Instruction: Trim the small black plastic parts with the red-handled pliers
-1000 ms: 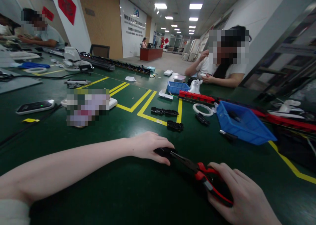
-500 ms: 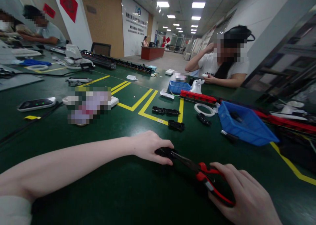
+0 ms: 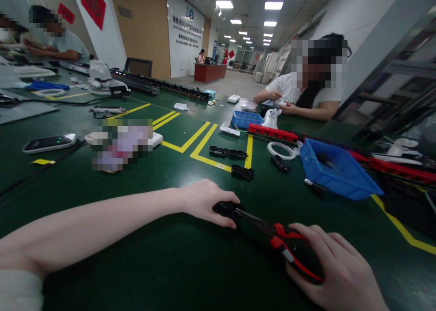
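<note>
On the white wall sign (image 3: 185, 38), Chinese characters are set beneath a logo, too blurred to be read surely. Low over the green table (image 3: 153, 265), a small, dark black part (image 3: 225, 208) is pinched between the thumb and fingers of the left hand (image 3: 206, 203). Its right end is met by the slim tips of red-and-black needle-nose pliers (image 3: 277, 243), whose spread handles are held in the half-curled right hand (image 3: 335, 263).

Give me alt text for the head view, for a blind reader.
The left hand holds a small black part while the right hand holds red-handled pliers, their tips at the part. Beyond, on the green table, are more black parts and a blue bin.
</note>
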A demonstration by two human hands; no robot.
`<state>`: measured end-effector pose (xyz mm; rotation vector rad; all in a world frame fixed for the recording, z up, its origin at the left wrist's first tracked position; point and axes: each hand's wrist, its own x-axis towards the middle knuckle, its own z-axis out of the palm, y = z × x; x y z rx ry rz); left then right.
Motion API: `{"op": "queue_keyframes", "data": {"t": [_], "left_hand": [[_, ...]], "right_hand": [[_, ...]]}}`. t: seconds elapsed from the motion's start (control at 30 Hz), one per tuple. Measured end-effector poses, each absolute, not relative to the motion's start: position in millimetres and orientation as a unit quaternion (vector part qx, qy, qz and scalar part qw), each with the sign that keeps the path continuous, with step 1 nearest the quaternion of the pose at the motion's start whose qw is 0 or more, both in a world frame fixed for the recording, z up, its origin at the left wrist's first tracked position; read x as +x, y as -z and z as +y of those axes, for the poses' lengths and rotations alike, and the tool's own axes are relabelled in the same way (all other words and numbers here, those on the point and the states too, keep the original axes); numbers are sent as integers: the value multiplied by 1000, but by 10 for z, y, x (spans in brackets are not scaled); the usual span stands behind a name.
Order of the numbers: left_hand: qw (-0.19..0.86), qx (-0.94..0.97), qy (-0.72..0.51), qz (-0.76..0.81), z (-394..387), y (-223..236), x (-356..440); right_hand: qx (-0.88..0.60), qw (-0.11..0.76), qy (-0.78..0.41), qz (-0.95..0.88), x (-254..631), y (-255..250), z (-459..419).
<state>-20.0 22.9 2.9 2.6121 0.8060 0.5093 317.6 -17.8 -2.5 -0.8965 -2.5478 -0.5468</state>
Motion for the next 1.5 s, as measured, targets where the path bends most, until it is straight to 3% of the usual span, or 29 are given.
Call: {"op": "queue_keyframes", "data": {"t": [0.37, 1.17, 1.5], "left_hand": [[113, 933, -184, 289, 226, 3, -176], [170, 927, -176, 285, 223, -39, -196], [165, 925, -165, 299, 227, -39, -190]], "right_hand": [[-390, 225, 89, -889, 3102, 105, -225], [-326, 220, 206, -896, 3110, 18, -225], [-374, 232, 106, -892, 3131, 107, -217]]}}
